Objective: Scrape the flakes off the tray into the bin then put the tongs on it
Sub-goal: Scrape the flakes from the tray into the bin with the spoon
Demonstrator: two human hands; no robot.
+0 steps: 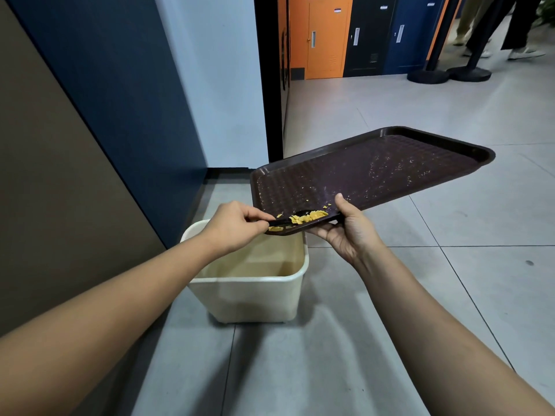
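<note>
right hand (350,232) under the near edge of the tray (360,172), palm up, thumb hooked over the rim onto the top face, other fingers curled beneath and mostly hidden. grasping the tray. right forearm runs in from the lower right corner, wrist bent back.

tray dark brown, textured, held in the air and tilted, its near-left corner lowest and hanging over the bin (249,283); far-right corner highest.

left hand (237,228) back-up, knuckles toward the camera, fingers bunched and pinching the black tongs (289,222) at their handle end, just off the tray's low corner. left forearm reaches in from the lower left, roughly straight. the tongs lie flat along the tray's near edge, tip end against the pile; cannot tell whether their two arms are pressed together.

flakes (309,218), yellow, heaped against the near rim by the tongs' tip, between the two hands. a few loose bits sit nearer the low corner. fine crumbs (387,169) scattered across the upper right part of the tray.

bin cream, rectangular, open-topped, standing on grey floor tiles (450,280) beside a dark blue wall panel (120,100). inside looks bare on the visible walls; bottom partly hidden by hand and tray.

background: orange and dark doors (327,37), two black post bases (450,75), legs of people (495,28) standing top right.
</note>
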